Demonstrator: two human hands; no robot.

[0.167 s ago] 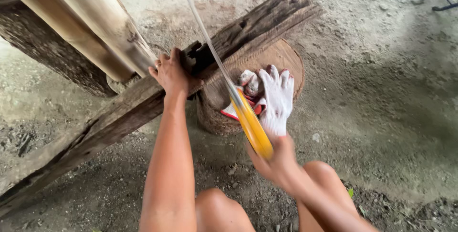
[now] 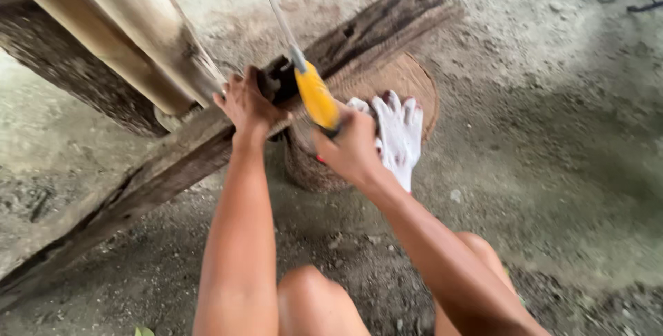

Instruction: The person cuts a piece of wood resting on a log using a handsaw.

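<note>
My right hand grips the yellow handle of a hand saw; its thin blade runs up and away to the top edge. My left hand presses on a dark, weathered wooden beam that lies slantwise across a round wood stump. The saw's handle end sits just right of my left hand, over the beam. Thick pale bamboo poles rest on the beam at the upper left, their cut ends next to my left hand. A white work glove lies on the stump beside my right hand.
The ground is bare grey dirt and concrete with grit. My knees are bent at the bottom of the view. A rough dark log lies under the bamboo at the left. A dark twig lies at the far right.
My right hand has pushed the saw forward and up, so the yellow handle now sits close to the beam. My left hand stays on the beam.
</note>
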